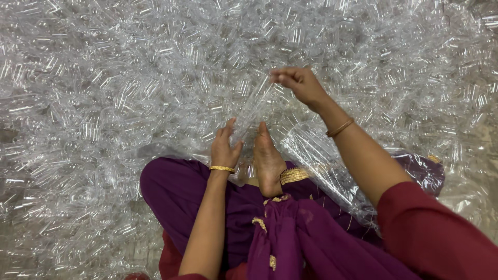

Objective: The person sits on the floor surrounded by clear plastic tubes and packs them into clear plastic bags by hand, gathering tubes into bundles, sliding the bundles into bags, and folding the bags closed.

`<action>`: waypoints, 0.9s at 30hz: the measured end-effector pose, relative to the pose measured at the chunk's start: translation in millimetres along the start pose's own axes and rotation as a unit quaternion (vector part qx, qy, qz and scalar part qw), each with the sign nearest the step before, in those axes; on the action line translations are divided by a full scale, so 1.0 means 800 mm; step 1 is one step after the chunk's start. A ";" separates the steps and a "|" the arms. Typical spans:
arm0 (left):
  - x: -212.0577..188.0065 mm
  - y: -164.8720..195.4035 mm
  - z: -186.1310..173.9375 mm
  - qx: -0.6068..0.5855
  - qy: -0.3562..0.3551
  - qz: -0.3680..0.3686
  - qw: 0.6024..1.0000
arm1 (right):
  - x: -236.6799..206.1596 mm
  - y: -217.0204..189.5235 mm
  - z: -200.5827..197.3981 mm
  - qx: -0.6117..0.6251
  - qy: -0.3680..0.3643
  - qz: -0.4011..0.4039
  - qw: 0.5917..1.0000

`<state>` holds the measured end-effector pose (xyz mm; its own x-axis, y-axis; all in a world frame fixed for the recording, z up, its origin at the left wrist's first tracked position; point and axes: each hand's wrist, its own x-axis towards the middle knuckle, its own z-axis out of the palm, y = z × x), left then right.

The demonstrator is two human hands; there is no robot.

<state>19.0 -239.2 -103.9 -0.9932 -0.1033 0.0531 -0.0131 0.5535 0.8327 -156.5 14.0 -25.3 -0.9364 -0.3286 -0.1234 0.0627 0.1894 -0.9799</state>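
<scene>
A dark red sleeve [441,233], purple gold-trimmed trousers [290,233], gold bangles [222,168] at both wrists, perhaps an anklet [293,175].

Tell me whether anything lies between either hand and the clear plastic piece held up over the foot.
Nothing visible does: the right hand pinches the clear plastic piece at its top, and the left hand touches its lower end.

The floor [10,136] is almost wholly buried under a deep, glittering litter of clear plastic pieces [119,78], spreading to every edge of the view. Bare greyish patches show only at the left edge and far right. A person sits cross-legged right on it, purple trousers [176,192] among the plastic, a clear plastic bag [324,166] lying beside the knee
</scene>
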 end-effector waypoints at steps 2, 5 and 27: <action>0.004 0.001 0.002 -0.038 0.024 0.019 0.999 | 0.002 0.024 0.014 -0.117 0.053 -0.010 0.992; 0.019 0.005 0.005 -0.150 0.098 0.086 0.980 | -0.011 0.064 0.035 -0.468 0.072 -0.010 0.880; 0.082 0.038 -0.016 -0.434 0.125 -0.093 0.887 | -0.040 0.106 0.066 -0.374 -0.085 -0.070 0.921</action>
<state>-45.3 -239.9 -67.8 -0.9253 -0.3657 -0.0999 0.0269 -0.3260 0.9450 -102.9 -8.6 -113.0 -0.8456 -0.5265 -0.0884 -0.3702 0.6976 -0.6135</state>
